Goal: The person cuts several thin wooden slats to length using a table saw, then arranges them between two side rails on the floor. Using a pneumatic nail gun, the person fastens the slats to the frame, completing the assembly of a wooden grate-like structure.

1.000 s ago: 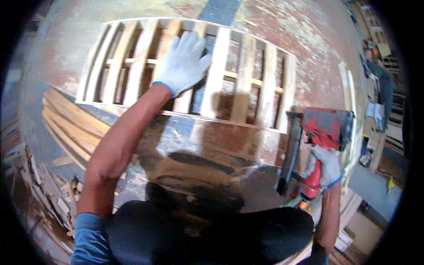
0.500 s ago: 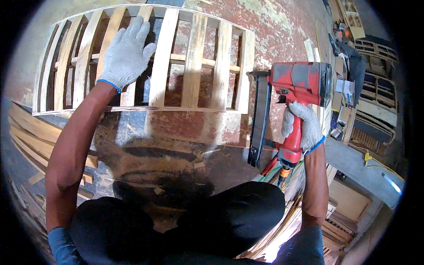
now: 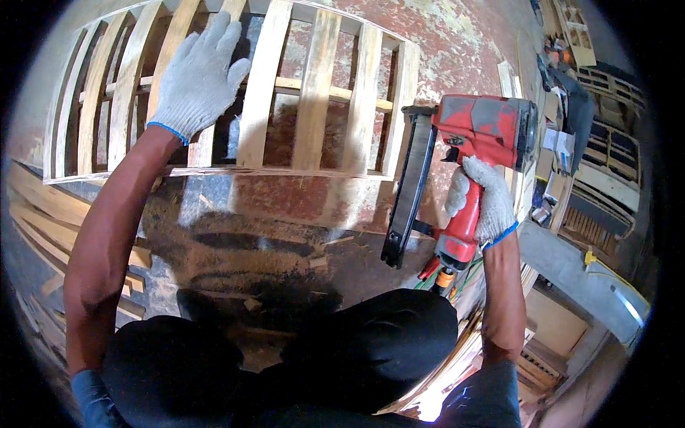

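Observation:
A slatted wooden frame (image 3: 314, 93) lies on the floor in front of me, its pale slats running away from me between two long side boards. My left hand (image 3: 196, 80), in a grey knit glove with a blue cuff, rests flat with fingers outstretched over slats left of the middle. My right hand (image 3: 492, 198), gloved alike, is wrapped round the handle of a red and grey pneumatic nail gun (image 3: 478, 128). The gun is held to the right of the frame, its long dark magazine toward the frame's right end. An orange hose fitting (image 3: 444, 277) shows at the handle's base.
Loose wooden strips (image 3: 50, 214) lie at the left, and more strips (image 3: 457, 349) are stacked by my right knee. A grey beam-like surface (image 3: 571, 267) runs along the right. Further back stand wooden racks (image 3: 606, 171) and cartons. Wood scraps and sawdust dot the floor.
The frame appears shifted slightly left and up in view. My right hand and the nail gun have tilted a little, the magazine's lower end swinging left. My left hand stays on the slats.

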Motion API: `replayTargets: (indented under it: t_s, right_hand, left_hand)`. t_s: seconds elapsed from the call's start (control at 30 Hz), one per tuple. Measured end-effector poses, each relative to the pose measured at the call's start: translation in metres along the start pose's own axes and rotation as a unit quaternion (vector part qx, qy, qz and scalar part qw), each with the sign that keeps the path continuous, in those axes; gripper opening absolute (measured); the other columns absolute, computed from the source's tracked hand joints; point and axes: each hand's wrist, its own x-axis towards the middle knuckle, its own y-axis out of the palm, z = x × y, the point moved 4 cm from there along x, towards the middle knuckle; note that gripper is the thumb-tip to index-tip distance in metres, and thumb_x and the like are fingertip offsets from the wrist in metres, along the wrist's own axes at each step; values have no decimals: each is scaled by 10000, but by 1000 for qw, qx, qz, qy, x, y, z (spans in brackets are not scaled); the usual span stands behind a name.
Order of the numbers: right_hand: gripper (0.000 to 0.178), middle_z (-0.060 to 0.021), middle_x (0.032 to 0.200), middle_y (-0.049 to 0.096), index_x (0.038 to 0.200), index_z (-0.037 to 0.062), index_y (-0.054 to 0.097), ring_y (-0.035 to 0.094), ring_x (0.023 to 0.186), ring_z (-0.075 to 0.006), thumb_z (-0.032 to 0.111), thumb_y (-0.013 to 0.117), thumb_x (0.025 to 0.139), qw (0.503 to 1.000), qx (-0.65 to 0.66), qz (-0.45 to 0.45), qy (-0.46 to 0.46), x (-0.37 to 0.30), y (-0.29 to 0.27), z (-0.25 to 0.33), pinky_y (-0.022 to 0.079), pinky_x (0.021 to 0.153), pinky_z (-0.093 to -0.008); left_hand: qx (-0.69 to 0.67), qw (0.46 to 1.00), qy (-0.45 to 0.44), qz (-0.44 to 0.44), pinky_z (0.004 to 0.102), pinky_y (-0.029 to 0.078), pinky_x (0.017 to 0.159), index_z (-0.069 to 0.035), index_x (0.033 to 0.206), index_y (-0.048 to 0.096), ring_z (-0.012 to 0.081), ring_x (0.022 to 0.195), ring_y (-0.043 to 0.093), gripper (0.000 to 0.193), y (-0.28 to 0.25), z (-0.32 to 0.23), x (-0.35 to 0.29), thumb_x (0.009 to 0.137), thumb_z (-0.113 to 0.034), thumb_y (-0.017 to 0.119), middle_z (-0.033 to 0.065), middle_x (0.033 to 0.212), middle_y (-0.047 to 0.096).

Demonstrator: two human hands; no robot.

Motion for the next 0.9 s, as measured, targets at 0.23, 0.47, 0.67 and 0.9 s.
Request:
replayTargets:
  t_s: [0.23,0.47,0.67,0.9]
  right_hand:
    - [315,-69,588,607,734,99,616,605,461,-206,269,644,997,997,-72,6,19,5,-4,17,498,429,-339]
    - [283,-99,579,632,719,59,634,612,437,-220,215,688,948,986,-163,32,-30,11,-8,34,503,417,-343]
    - [243,-95,580,629,745,42,655,605,442,-217,184,685,939,976,-216,18,-18,11,-5,41,496,422,-343]
    - [230,-104,575,585,774,25,608,580,439,-233,164,674,945,973,-220,26,-60,2,4,33,485,409,-356]
  left_hand:
    - [-12,1000,-1,4,458,323,1238,-43,1567,409,397,1407,481,616,-3,-3,2,1045,-344,537,170,1652,372]
    - [-10,999,17,-34,461,323,1237,-49,1564,414,399,1404,481,607,2,0,-1,1051,-353,529,163,1657,365]
    - [3,999,14,-33,458,328,1236,-60,1567,413,393,1404,483,607,3,2,-3,1051,-358,527,157,1647,384]
    - [3,1000,-1,-11,455,347,1218,-68,1556,435,394,1386,497,588,-1,-3,0,1044,-338,536,171,1628,409]
